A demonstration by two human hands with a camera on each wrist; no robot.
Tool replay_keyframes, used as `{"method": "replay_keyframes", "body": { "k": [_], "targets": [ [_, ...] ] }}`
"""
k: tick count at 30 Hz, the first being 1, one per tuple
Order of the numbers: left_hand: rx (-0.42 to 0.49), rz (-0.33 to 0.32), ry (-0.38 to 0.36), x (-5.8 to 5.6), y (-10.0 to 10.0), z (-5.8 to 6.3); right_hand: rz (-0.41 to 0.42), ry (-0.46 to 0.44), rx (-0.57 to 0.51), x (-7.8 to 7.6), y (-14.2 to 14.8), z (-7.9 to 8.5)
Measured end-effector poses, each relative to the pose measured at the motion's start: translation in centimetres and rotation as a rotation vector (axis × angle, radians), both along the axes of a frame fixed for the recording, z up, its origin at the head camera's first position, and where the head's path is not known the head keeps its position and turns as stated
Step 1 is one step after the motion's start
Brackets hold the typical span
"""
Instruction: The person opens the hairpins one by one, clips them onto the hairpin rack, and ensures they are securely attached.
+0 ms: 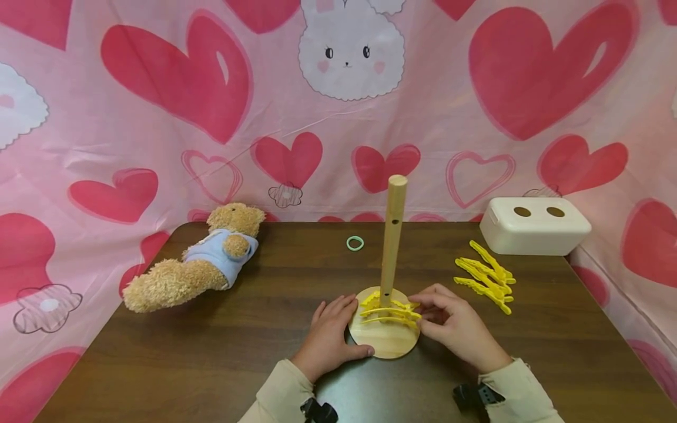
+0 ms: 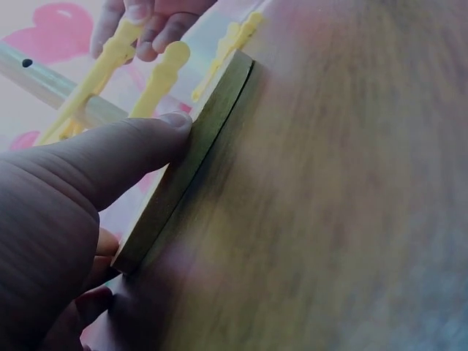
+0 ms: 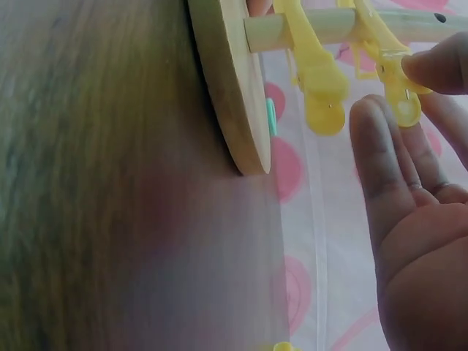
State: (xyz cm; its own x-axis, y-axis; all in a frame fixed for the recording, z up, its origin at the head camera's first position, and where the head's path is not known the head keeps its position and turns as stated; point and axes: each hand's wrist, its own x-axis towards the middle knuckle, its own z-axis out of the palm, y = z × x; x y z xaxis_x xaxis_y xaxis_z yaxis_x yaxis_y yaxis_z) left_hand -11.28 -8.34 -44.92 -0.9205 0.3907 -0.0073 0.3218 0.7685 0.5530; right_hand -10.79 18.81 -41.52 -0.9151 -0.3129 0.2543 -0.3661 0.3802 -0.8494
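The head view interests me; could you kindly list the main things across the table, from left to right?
Teddy bear → left hand → wooden stand → right hand → loose yellow clips → white box.

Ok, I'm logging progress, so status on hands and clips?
Left hand against wooden base. Right hand pinching a yellow clip at the post. More yellow clips off to the right; nothing visibly in the way.
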Motion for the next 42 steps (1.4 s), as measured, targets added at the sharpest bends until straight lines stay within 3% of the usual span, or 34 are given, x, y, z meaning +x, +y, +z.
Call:
{"method": "replay_keyframes", "body": {
  "k": [12,28,36,42],
  "targets": [
    [0.0,0.005,0.012,0.2,-0.1,-0.2,-0.056,-0.038,0.106,-0.3,1.2,0.5],
    [0.001,0.005,0.005,0.1,-0.2,-0.2,-0.282,-0.043,0.276,-1.0,5.0,0.8],
    [0.0,0.002,0.009,0.1,-0.2,-0.1,-0.389,0.038,0.326,-1.5,7.2,0.1],
    [-0.004,0.001,0.017,0.0,-0.1,-0.1,-0.493,0.075,0.293,-1.6,8.9,-0.4]
  ]
}}
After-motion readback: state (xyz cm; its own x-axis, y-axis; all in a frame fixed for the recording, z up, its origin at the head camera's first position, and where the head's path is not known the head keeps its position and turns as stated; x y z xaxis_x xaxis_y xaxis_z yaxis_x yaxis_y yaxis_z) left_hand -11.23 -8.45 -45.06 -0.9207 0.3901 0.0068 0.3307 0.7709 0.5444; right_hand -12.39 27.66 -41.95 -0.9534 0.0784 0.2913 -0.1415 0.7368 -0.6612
